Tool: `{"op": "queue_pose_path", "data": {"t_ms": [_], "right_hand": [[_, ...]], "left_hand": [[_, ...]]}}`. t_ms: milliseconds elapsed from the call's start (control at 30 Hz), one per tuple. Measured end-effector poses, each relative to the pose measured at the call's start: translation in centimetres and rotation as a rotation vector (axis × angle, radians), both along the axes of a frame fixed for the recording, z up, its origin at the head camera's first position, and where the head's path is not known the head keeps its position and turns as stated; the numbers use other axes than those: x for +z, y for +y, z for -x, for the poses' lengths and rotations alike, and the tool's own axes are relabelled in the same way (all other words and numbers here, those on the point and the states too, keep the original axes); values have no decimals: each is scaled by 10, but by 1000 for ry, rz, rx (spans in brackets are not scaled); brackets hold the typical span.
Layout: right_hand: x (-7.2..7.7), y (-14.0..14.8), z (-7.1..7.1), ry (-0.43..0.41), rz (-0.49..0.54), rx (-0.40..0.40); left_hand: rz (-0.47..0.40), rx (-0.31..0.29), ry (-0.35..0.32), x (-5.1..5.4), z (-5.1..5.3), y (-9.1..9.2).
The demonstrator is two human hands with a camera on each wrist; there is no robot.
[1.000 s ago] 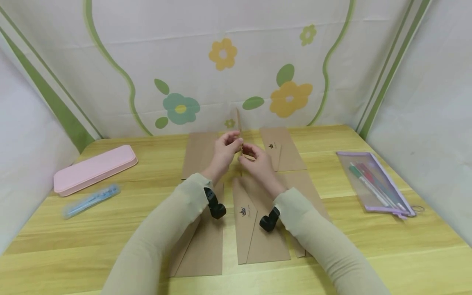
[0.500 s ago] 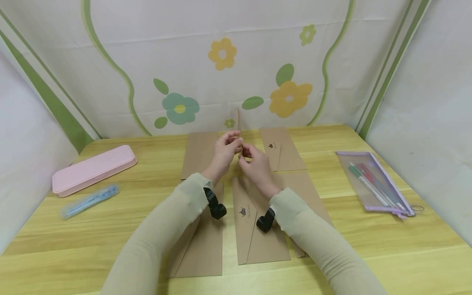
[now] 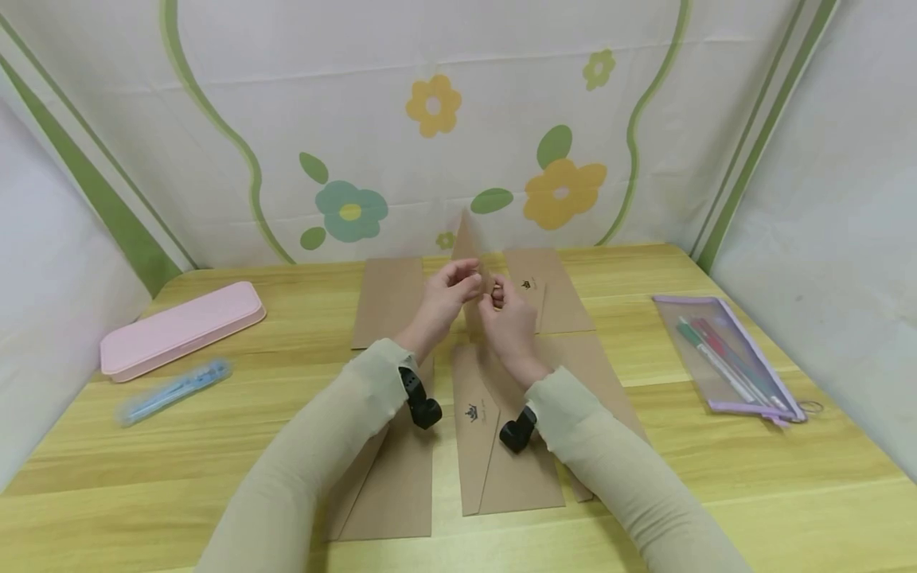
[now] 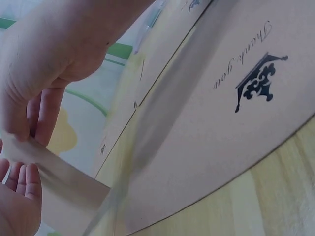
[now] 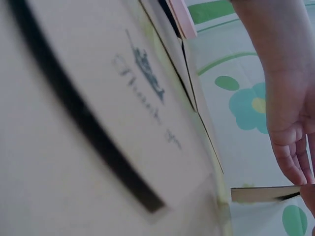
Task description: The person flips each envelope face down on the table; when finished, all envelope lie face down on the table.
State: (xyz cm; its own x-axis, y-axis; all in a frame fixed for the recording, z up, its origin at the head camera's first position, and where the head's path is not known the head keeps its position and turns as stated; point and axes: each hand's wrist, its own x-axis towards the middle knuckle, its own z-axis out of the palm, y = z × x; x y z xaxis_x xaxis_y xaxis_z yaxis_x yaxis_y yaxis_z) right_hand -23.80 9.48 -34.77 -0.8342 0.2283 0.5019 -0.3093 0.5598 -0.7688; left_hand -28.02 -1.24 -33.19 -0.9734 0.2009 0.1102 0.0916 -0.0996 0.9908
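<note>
Between both hands a brown kraft envelope (image 3: 466, 239) stands on edge above the table, its far corner pointing at the backdrop. My left hand (image 3: 440, 302) pinches it along the upper edge. Close by on the right side, my right hand (image 3: 512, 326) pinches the near part with thumb and fingers. In the left wrist view the held envelope (image 4: 74, 191) slants down from the left fingers. Flat brown envelopes lie around and below: one at back left (image 3: 387, 298), one at back right (image 3: 562, 278), and a front-middle one (image 3: 523, 477) with a crown and "Thank you".
Another envelope (image 3: 401, 485) lies at front left, partly under the left sleeve, and one (image 3: 595, 366) at right under the other arm. A pink case (image 3: 182, 326) and light-blue pen-like item (image 3: 175, 390) lie left. A mesh pouch (image 3: 680, 342) of pens lies right.
The held envelope has turned from edge-on so its left face shows more. Both hands have shifted slightly right.
</note>
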Motion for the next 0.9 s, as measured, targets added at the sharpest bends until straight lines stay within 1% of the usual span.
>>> {"op": "queue_pose_path", "data": {"t_ms": [67, 133, 200, 267, 400, 500, 600, 733, 833, 900], "right_hand": [[0, 3, 1, 14, 56, -19], [0, 5, 1, 28, 115, -37], [0, 8, 2, 29, 181, -48], [0, 10, 2, -5, 276, -45], [2, 12, 1, -82, 506, -18], [6, 12, 1, -112, 670, 2], [7, 10, 1, -130, 831, 24], [4, 8, 1, -178, 1006, 36], [1, 6, 1, -208, 1073, 37], [-1, 5, 1, -213, 1099, 37]], "left_hand": [[0, 2, 8, -1, 0, 0], [-9, 28, 16, -3, -1, -2], [-36, 72, 19, -6, -1, -4], [-54, 131, 19, -8, -2, -6], [-70, 246, 5, -13, -2, -12], [-102, 304, -17, -17, 0, -16], [-159, 316, -55, -19, 3, -17], [-210, 299, -132, -20, 4, -16], [-237, 302, -170, -23, 5, -14], [-243, 311, -175, -24, 6, -13]]}}
